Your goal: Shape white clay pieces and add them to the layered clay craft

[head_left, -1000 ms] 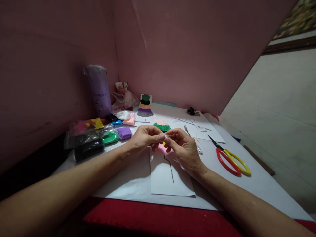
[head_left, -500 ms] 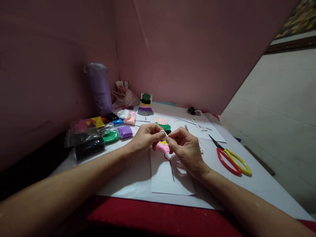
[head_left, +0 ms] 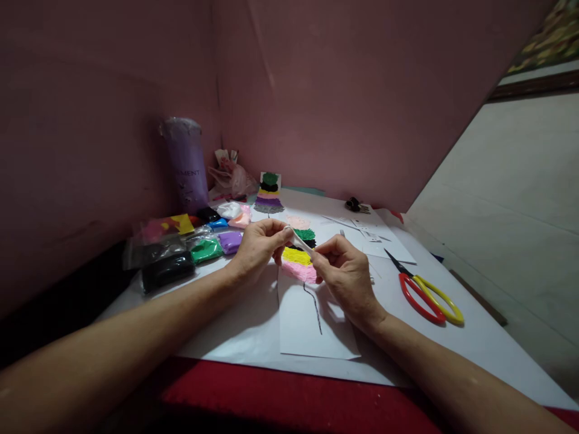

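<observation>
A strip of white modelling clay point(head_left: 301, 242) is stretched between my two hands, in the air above a paper sheet. My left hand point(head_left: 262, 246) pinches its upper left end, and my right hand point(head_left: 346, 271) pinches the lower right end. Beneath them lies the white paper point(head_left: 298, 337), bearing a clay picture point(head_left: 298, 271) in bands of peach, green, black, yellow and pink. A dark wavy line point(head_left: 313, 301) runs down the paper below the pink band. My fingers cover parts of the bands.
Bags of coloured clay point(head_left: 205, 248) lie to the left, near a purple tumbler point(head_left: 185, 169). A finished-looking banded clay card point(head_left: 270, 193) stands at the back. Scissors point(head_left: 427, 298) with red and yellow handles lie right; a fork point(head_left: 342, 234) shows behind my right hand.
My hands have moved apart, and the white clay between them has been drawn out into a longer strip. More of the yellow and black bands shows now.
</observation>
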The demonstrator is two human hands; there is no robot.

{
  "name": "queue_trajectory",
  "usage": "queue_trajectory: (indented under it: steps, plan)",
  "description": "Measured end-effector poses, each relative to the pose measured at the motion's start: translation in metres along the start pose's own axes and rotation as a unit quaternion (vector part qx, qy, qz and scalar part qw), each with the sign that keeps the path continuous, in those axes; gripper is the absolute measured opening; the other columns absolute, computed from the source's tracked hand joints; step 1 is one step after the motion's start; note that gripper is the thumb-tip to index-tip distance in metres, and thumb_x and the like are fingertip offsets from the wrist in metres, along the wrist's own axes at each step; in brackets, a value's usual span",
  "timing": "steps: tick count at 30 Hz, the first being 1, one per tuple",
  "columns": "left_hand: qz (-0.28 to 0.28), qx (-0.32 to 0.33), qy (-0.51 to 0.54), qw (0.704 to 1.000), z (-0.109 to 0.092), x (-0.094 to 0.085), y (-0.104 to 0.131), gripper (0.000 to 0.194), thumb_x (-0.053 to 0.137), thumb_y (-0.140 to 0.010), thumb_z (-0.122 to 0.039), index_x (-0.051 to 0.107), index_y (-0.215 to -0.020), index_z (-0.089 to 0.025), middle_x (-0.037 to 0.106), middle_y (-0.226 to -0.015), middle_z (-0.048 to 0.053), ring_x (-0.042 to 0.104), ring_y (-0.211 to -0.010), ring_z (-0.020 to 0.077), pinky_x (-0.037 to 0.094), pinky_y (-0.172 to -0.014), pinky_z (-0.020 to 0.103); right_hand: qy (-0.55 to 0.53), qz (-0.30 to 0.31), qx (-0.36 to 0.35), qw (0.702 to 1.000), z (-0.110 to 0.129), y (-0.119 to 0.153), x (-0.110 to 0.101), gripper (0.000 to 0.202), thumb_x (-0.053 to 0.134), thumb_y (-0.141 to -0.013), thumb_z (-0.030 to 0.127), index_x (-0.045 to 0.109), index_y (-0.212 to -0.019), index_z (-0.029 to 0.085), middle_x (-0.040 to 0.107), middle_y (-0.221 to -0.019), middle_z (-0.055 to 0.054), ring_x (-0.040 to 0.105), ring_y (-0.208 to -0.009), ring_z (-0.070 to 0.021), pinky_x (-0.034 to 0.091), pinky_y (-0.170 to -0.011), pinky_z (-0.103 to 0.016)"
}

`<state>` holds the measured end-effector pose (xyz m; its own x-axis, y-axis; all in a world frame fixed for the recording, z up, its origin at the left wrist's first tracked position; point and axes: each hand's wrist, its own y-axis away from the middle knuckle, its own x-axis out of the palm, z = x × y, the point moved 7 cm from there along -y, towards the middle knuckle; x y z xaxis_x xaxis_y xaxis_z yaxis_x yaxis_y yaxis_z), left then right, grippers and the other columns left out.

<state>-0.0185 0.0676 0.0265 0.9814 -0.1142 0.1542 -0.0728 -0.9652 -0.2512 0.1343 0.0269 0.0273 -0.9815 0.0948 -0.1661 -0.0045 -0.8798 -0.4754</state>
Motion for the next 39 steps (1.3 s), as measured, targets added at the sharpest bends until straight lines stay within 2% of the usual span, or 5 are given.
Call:
queue_trajectory:
  steps: [7,13,20,33,39]
  plan:
    - [0.053,-0.039,0.018,0.998,0.005,0.007,0.003,0.032,0.076,-0.067,-0.035,0.066,-0.086,-0.011,0.061,-0.063,-0.001,0.046,-0.042,0.0051,0.037,-0.04,0.018,-0.061,0.034,0.04,0.997,-0.008,-0.003,0.005,0.02,0.069,-0.079,0.036,0.061,-0.082,0.018,0.062,-0.069,0.0,0.059,-0.057,-0.0126,0.048,-0.051,-0.024]
    - [0.127,-0.063,0.006,0.99,0.009,0.021,0.008,0.031,0.076,-0.067,-0.036,0.068,-0.084,-0.011,0.059,-0.059,-0.002,0.048,-0.046,0.0062,0.039,-0.043,0.018,-0.119,0.059,0.031,0.991,-0.006,-0.001,0.012,0.018,0.074,-0.076,0.028,0.063,-0.087,0.02,0.067,-0.076,0.001,0.065,-0.068,-0.0144,0.053,-0.064,-0.027]
    - [0.135,-0.065,0.008,0.989,0.011,0.02,0.007,0.027,0.076,-0.066,-0.03,0.066,-0.081,-0.011,0.061,-0.057,-0.001,0.052,-0.045,0.0074,0.04,-0.043,0.019,-0.109,0.034,0.016,0.993,-0.003,-0.003,0.008,0.012,0.072,-0.076,0.027,0.065,-0.084,0.021,0.064,-0.073,0.002,0.059,-0.057,-0.0113,0.052,-0.053,-0.025]
    - [0.165,-0.051,-0.014,0.985,0.007,0.022,0.006,0.034,0.076,-0.063,-0.04,0.058,-0.07,-0.012,0.055,-0.052,-0.003,0.048,-0.042,0.0065,0.036,-0.04,0.018,-0.07,0.061,0.017,0.996,0.001,0.0,0.01,0.016,0.069,-0.081,0.031,0.061,-0.077,0.018,0.06,-0.064,0.002,0.057,-0.057,-0.0129,0.048,-0.05,-0.024]
    - [0.159,-0.057,-0.001,0.986,0.008,0.026,0.009,0.033,0.074,-0.066,-0.04,0.055,-0.068,-0.013,0.052,-0.049,-0.004,0.046,-0.041,0.0067,0.035,-0.039,0.018,-0.04,0.031,-0.004,0.999,0.003,-0.001,0.007,0.016,0.067,-0.077,0.024,0.055,-0.069,0.02,0.051,-0.058,0.006,0.048,-0.049,-0.0094,0.043,-0.047,-0.023]
